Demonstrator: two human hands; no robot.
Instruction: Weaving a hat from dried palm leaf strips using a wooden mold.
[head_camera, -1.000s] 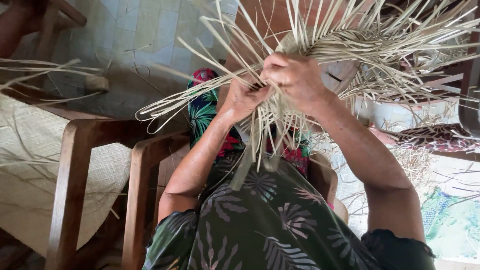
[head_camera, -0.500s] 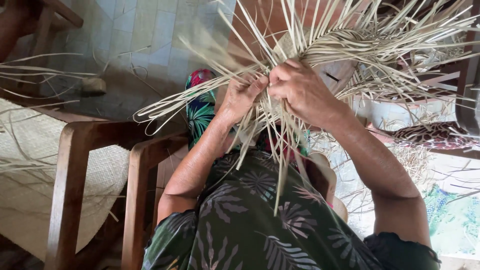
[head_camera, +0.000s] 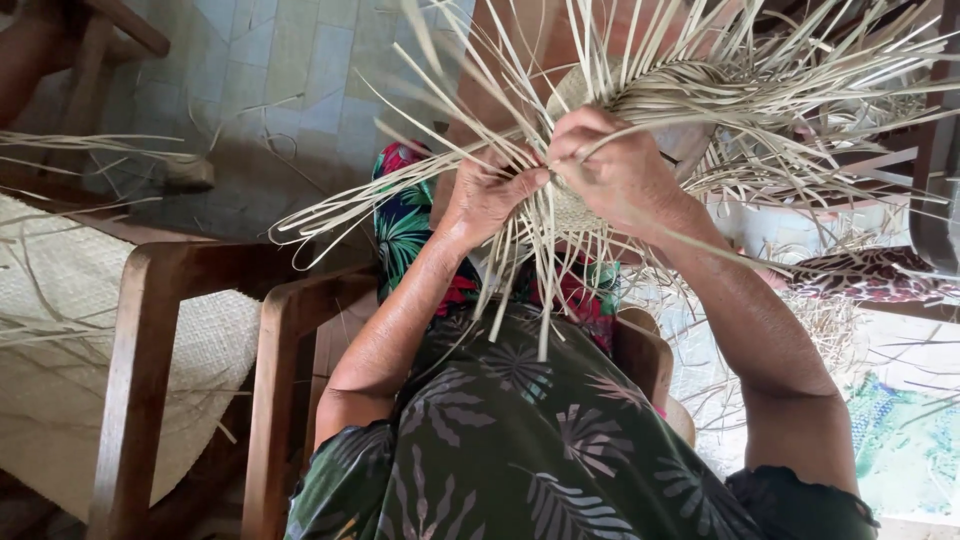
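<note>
Two hands plaiting pale straw strips over a lap.

The left hand (head_camera: 490, 195) pinches a few pale flat straw strips (head_camera: 520, 280) between thumb and fingers; the right hand (head_camera: 615, 165) is curled closed on the round woven straw piece (head_camera: 640, 95) just beyond it, the two hands nearly touching. The loose strip ends fan outward in all directions, the longest hanging down toward the dark leaf-print dress (head_camera: 540, 440). A brown wooden chair arm (head_camera: 290, 330) lies at the left, beside a pale woven mat (head_camera: 60, 330).

pale straw weave (head_camera: 590, 205) — half-woven, loose strips fanning outward, held up.
</note>
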